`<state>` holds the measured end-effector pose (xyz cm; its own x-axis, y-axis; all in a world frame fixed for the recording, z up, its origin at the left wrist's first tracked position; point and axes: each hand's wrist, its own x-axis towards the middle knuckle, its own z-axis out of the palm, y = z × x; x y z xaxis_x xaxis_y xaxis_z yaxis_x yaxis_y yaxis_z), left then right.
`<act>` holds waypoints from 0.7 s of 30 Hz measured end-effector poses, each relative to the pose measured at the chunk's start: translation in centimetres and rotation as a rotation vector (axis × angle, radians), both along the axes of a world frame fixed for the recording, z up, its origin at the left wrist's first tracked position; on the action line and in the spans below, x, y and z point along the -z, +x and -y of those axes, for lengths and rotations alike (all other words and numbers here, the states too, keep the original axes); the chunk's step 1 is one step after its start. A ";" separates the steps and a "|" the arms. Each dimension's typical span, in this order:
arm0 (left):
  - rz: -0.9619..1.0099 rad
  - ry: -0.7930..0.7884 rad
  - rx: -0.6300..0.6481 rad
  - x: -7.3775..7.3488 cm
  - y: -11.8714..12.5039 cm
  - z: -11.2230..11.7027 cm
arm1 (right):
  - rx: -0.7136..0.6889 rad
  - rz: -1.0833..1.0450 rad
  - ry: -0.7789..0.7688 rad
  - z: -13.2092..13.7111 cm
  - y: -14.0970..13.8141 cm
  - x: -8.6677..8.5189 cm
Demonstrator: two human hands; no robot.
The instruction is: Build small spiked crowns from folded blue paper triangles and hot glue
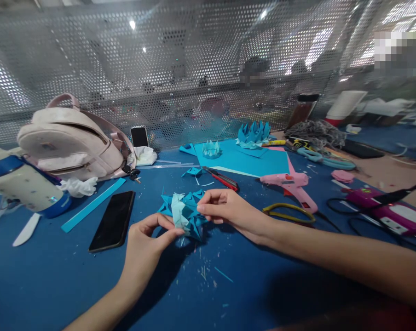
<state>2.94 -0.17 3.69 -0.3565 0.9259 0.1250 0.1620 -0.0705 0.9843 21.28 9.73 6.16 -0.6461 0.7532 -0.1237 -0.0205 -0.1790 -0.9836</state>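
Between my hands, just over the blue table, is a spiky folded-paper crown [179,211] in light and darker blue, tilted on its side. My left hand [149,236] pinches its pale band at the lower edge between thumb and fingers. On the other side, my right hand [222,207] has its thumb and forefinger closed on one of the darker blue points. Beyond them lie a small folded blue paper piece [193,172] and a red-and-black cutting tool [223,179]. Two more paper crowns, a small pale one [211,149] and a larger blue one [252,134], stand farther back on blue sheets.
Right of my hands lie a pink glue gun [291,184], a yellow-handled tool [287,212] and a magenta power strip [387,211] with black cords. A black phone [113,220], blue paper strip [93,204], bottle [25,181] and pink backpack [70,142] are left. A perforated metal screen [194,69] stands behind.
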 end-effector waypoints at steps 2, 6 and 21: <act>-0.009 -0.007 -0.021 0.1 -0.1 0.1 | 0.011 -0.003 0.002 0.0 0.0 0.1; 0.060 0.001 -0.020 0.4 -0.4 0.2 | 0.029 -0.039 0.011 -0.3 0.0 0.1; 0.203 0.018 -0.073 0.5 -0.4 -0.4 | 0.075 -0.080 0.077 -0.6 0.3 -0.3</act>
